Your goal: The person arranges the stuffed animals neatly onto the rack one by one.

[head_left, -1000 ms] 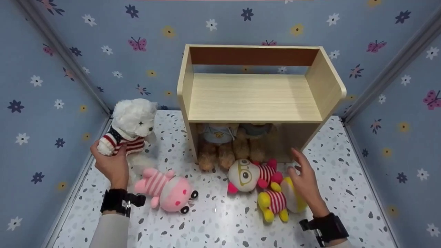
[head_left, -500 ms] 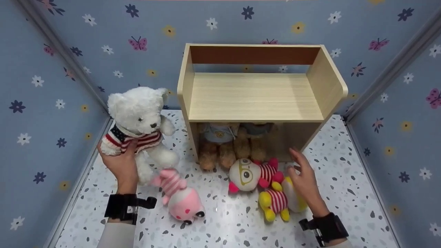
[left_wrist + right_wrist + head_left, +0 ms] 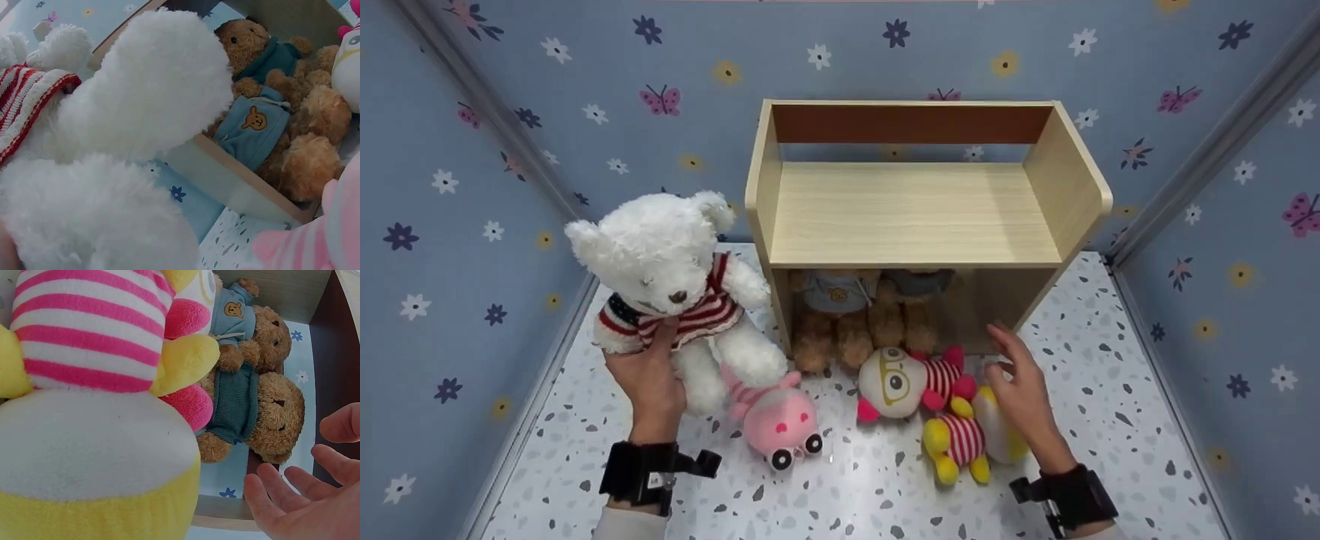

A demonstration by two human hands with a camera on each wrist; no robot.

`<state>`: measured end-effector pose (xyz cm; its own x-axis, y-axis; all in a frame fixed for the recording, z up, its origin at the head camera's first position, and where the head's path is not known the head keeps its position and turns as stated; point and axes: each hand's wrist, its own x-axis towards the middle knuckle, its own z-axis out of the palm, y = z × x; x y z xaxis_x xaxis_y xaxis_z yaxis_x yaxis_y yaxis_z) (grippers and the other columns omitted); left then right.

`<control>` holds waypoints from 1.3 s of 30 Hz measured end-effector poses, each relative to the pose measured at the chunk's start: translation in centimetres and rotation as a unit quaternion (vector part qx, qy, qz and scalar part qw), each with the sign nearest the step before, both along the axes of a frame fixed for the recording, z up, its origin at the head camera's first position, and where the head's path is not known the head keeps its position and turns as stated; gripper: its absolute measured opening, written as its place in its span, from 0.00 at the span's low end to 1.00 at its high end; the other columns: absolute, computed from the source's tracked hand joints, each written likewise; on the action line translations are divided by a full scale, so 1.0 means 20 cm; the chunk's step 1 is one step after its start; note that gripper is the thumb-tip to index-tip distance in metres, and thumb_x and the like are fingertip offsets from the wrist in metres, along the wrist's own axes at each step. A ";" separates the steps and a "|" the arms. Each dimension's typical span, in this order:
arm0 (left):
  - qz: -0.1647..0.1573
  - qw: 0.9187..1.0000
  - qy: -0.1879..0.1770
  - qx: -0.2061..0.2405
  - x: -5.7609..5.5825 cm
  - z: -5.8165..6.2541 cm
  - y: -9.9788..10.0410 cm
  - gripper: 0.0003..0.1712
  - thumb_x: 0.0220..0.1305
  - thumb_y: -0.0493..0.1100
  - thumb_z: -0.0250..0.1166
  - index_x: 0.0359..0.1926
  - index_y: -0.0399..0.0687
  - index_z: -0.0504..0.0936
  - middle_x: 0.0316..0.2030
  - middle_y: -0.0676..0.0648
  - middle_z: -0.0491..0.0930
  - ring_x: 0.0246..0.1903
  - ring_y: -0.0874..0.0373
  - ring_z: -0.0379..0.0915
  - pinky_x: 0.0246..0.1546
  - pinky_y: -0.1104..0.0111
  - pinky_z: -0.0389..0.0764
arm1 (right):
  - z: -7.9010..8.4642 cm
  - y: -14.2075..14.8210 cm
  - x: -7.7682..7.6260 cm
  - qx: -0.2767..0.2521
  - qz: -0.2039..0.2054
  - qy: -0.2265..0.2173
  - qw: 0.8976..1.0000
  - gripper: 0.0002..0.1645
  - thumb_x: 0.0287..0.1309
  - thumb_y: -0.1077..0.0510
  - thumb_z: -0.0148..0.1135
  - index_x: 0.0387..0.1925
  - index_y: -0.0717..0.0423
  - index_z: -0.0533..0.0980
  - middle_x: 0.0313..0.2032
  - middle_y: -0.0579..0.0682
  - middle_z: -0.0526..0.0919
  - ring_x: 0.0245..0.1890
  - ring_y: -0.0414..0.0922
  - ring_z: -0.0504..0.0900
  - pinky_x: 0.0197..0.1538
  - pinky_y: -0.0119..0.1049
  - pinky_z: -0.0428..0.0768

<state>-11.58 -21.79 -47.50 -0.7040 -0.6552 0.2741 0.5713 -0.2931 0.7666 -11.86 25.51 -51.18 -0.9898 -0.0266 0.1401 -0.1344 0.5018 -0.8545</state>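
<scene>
Gripping the white bear (image 3: 690, 311) by its striped sweater, the left hand (image 3: 649, 379) has, in the head view, brought it from near the left edge of the speckled surface (image 3: 840, 499) to just beside the left panel of the wooden shelf (image 3: 915, 214). Its thumb presses the front; the other fingers are hidden. The pink toy (image 3: 780, 420) has shifted right and swung round beneath the bear's feet, its head now towards the front. As I judge it, the bear is in mid-carry, outside both compartments. The right hand (image 3: 1024, 397) stays by the shelf's front right corner, fingers parted and holding nothing, over the yellow toy (image 3: 966, 439). In the lower compartment the blue-hoodie bear (image 3: 838, 296) sits beside the teal-sweater bear (image 3: 916, 289), leaving room at the right end; the glasses toy (image 3: 915, 381) lies before the opening.

Seen from the left wrist, the white bear's legs fill the left half, with the shelf's side panel behind. Both brown bears show inside, the blue-hoodie one nearer that panel. Only a sliver of hand enters the lower left corner, so its grip cannot be told there.

From the right wrist, spread fingers stand apart from everything at the right edge; the yellow toy looms close, and the brown bears sit within the shelf beyond.
</scene>
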 end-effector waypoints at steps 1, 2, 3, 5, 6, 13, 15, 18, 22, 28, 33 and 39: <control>-0.005 1.000 -0.003 0.002 0.01 -0.01 0.02 0.19 0.59 0.23 0.71 0.51 0.33 0.81 0.43 0.39 0.84 0.42 0.49 0.82 0.41 0.64 0.84 | 0.00 0.00 0.00 -0.001 0.000 0.002 1.000 0.33 0.71 0.70 0.53 0.75 0.58 0.65 0.76 0.58 0.63 0.71 0.56 0.69 0.66 0.52 0.75; -0.009 1.000 -0.008 0.007 0.01 -0.01 0.03 0.19 0.59 0.23 0.71 0.50 0.34 0.81 0.42 0.40 0.84 0.41 0.49 0.82 0.40 0.65 0.84 | 0.00 0.00 0.00 0.000 -0.001 0.004 1.000 0.33 0.71 0.70 0.53 0.75 0.58 0.65 0.76 0.57 0.63 0.71 0.55 0.69 0.66 0.51 0.75; -0.012 1.000 -0.014 0.007 0.02 -0.02 0.05 0.19 0.58 0.22 0.71 0.51 0.34 0.81 0.43 0.40 0.84 0.42 0.50 0.82 0.40 0.65 0.84 | 0.00 -0.01 0.00 -0.002 -0.001 0.008 1.000 0.33 0.71 0.70 0.53 0.75 0.57 0.66 0.76 0.57 0.64 0.71 0.55 0.69 0.66 0.52 0.75; -0.022 0.999 -0.024 0.007 0.04 -0.04 0.10 0.19 0.59 0.22 0.70 0.50 0.36 0.80 0.42 0.41 0.84 0.41 0.51 0.82 0.40 0.65 0.84 | 0.00 -0.01 0.01 -0.002 0.000 0.014 1.000 0.33 0.70 0.70 0.53 0.75 0.56 0.67 0.75 0.56 0.65 0.71 0.54 0.70 0.65 0.53 0.75; -0.028 0.999 -0.028 0.008 0.05 -0.05 0.12 0.19 0.59 0.22 0.70 0.50 0.36 0.81 0.42 0.41 0.84 0.41 0.51 0.82 0.39 0.65 0.84 | 0.00 -0.01 0.00 -0.004 0.000 0.018 1.000 0.33 0.70 0.71 0.53 0.74 0.57 0.67 0.74 0.57 0.66 0.70 0.55 0.70 0.65 0.55 0.75; -0.073 0.995 -0.061 0.012 0.09 -0.11 0.28 0.22 0.61 0.22 0.68 0.54 0.41 0.79 0.45 0.44 0.83 0.43 0.53 0.82 0.42 0.66 0.85 | 0.01 -0.04 0.01 -0.015 0.003 0.012 1.000 0.31 0.70 0.72 0.53 0.73 0.59 0.69 0.71 0.58 0.71 0.68 0.57 0.72 0.66 0.58 0.74; -0.082 0.994 -0.075 0.011 0.10 -0.12 0.32 0.24 0.61 0.21 0.68 0.56 0.42 0.79 0.46 0.44 0.83 0.44 0.54 0.82 0.43 0.66 0.85 | 0.01 -0.06 0.01 -0.021 0.005 0.009 1.000 0.30 0.70 0.71 0.53 0.71 0.59 0.70 0.69 0.58 0.74 0.67 0.56 0.73 0.66 0.56 0.74; -0.098 0.990 -0.103 0.008 0.12 -0.15 0.40 0.23 0.59 0.22 0.69 0.53 0.42 0.79 0.44 0.45 0.84 0.43 0.54 0.82 0.42 0.65 0.85 | 0.02 -0.08 0.01 -0.025 0.008 0.017 1.000 0.26 0.71 0.70 0.53 0.67 0.59 0.74 0.65 0.57 0.78 0.63 0.53 0.77 0.65 0.49 0.77; -0.126 0.985 -0.117 -0.005 0.13 -0.19 0.49 0.25 0.57 0.22 0.71 0.55 0.41 0.78 0.45 0.43 0.84 0.44 0.52 0.83 0.45 0.63 0.85 | 0.03 -0.13 0.03 -0.026 0.039 0.040 0.998 0.23 0.70 0.71 0.56 0.62 0.57 0.79 0.60 0.52 0.83 0.58 0.51 0.81 0.60 0.32 0.78; -0.160 0.978 -0.127 -0.049 0.14 -0.24 0.60 0.27 0.56 0.26 0.74 0.57 0.39 0.78 0.48 0.41 0.85 0.47 0.49 0.83 0.50 0.61 0.84 | 0.03 -0.18 0.04 -0.033 0.116 0.087 0.989 0.21 0.69 0.72 0.60 0.59 0.56 0.82 0.56 0.49 0.85 0.56 0.51 0.83 0.57 0.28 0.78; -0.183 0.970 -0.143 -0.065 0.14 -0.26 0.69 0.30 0.55 0.26 0.74 0.60 0.38 0.77 0.48 0.40 0.84 0.48 0.47 0.83 0.51 0.60 0.84 | 0.02 -0.23 0.04 -0.041 0.157 0.093 0.982 0.23 0.69 0.68 0.60 0.63 0.54 0.80 0.58 0.49 0.84 0.56 0.55 0.83 0.57 0.34 0.81; -0.184 0.963 -0.178 -0.088 0.12 -0.28 0.78 0.31 0.53 0.29 0.78 0.58 0.38 0.78 0.46 0.40 0.85 0.46 0.47 0.83 0.51 0.61 0.83 | 0.04 -0.28 0.04 -0.043 0.185 0.085 0.978 0.27 0.69 0.63 0.60 0.69 0.56 0.74 0.60 0.52 0.82 0.55 0.51 0.83 0.56 0.40 0.83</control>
